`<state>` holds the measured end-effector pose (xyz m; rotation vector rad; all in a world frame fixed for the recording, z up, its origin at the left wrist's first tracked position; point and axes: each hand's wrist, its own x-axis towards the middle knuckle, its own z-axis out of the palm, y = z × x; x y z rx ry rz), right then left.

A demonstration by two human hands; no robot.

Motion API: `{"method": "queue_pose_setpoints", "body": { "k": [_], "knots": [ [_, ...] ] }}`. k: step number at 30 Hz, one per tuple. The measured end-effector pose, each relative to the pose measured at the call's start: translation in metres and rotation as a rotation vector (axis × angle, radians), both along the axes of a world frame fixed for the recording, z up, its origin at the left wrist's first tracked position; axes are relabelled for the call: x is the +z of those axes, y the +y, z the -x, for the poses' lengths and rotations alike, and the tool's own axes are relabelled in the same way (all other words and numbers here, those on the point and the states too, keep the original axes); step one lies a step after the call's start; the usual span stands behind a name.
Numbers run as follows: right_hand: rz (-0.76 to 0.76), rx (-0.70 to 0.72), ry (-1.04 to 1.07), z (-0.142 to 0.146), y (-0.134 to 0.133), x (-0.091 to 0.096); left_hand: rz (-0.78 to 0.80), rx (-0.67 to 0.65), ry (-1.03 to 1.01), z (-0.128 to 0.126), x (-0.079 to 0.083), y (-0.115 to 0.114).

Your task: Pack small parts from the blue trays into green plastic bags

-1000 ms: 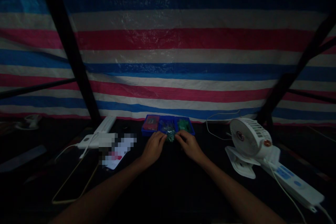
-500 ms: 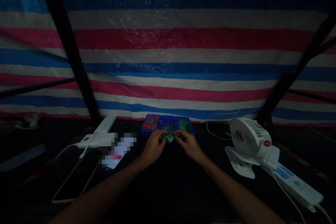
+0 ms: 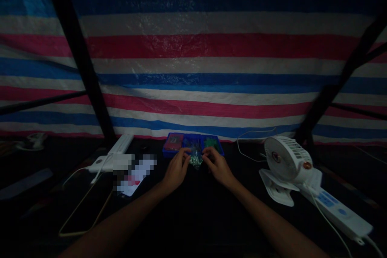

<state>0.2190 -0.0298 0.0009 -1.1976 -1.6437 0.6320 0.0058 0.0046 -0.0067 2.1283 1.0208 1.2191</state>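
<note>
Between my hands is a small clear plastic bag (image 3: 196, 159) with shiny greenish contents too small to make out. My left hand (image 3: 177, 166) pinches its left edge between thumb and fingers. On the other edge, my right hand (image 3: 218, 165) grips it the same way. Just behind the fingers stands a blue compartment tray (image 3: 169, 154). Its left section holds reddish flat pieces (image 3: 174, 141), the middle one holds clear plastic (image 3: 192, 143), and the right one holds green pieces (image 3: 211, 143). My hands partly cover the tray's front.
A white clip fan (image 3: 286, 159) and a power strip (image 3: 341, 211) stand at the right. Leftward lie a white charger block (image 3: 104, 163), a phone-like frame (image 3: 86, 209) and a card (image 3: 136, 181). Striped sheeting (image 3: 193, 64) hangs behind, between dark posts (image 3: 80, 56).
The bag hangs slightly lower and looks more spread out, with more of its shiny contents showing. My hands stay nearly in place, still holding its edges.
</note>
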Motion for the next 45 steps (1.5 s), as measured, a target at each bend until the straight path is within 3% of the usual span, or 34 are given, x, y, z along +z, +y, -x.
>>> {"method": "queue_pose_setpoints", "body": {
  "k": [10,19,28,37,45],
  "knots": [
    [-0.035,0.023,-0.069,-0.0005,0.0017,-0.0001,-0.115,-0.026,0.071,0.0004,0.0001,0.001],
    [-0.011,0.039,-0.091,0.0011,0.0004,0.002,-0.087,-0.028,0.152,-0.0004,0.0071,-0.0021],
    [-0.016,-0.05,0.022,-0.0001,-0.001,0.0024,-0.011,-0.034,0.003,0.0001,-0.0017,0.0007],
    [-0.011,0.032,-0.071,-0.0028,0.0014,-0.0014,-0.095,-0.049,0.069,0.0006,0.0028,-0.0004],
    [0.02,0.069,-0.1,0.0003,-0.0009,0.0044,-0.076,-0.015,0.138,0.0009,0.0051,0.0008]
  ]
}}
